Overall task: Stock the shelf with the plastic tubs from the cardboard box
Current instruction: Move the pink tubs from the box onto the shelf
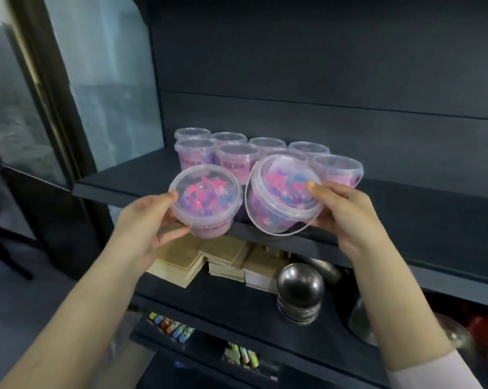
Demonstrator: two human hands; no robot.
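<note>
Currently holding two tubs at the front lip of the dark matte shelf (405,220).

Grips in left hand (150,220) the left tub (206,197), just 9 o'clock of centre: thumb curled on the lid rim, fingers wrapped round the lower wall. Sits near upright. Round, clear thin plastic, flat see-through lid; glossy pink, blue and purple beads inside, pale purple lower wall.

Grips in right hand (341,217) the right tub (282,197), just 3 o'clock of centre: thumb tip pressed on the lid edge, fingers curled behind the wall. Tilted, lid turned toward the camera, with a thin clear bail handle looping round it. Same bead filling. Almost touching the left tub.

At 12 o'clock of both, stocked tubs (237,155) packed close in rows on the shelf, clear lids, pink labels, print unreadable.

At 6 o'clock, one shelf down, card stacks (181,265), square, tan, fibrous edges. At 5 o'clock, steel bowls (300,290), upturned, nested, dull shine.

Pale sleeve (433,372) on right forearm.
</note>
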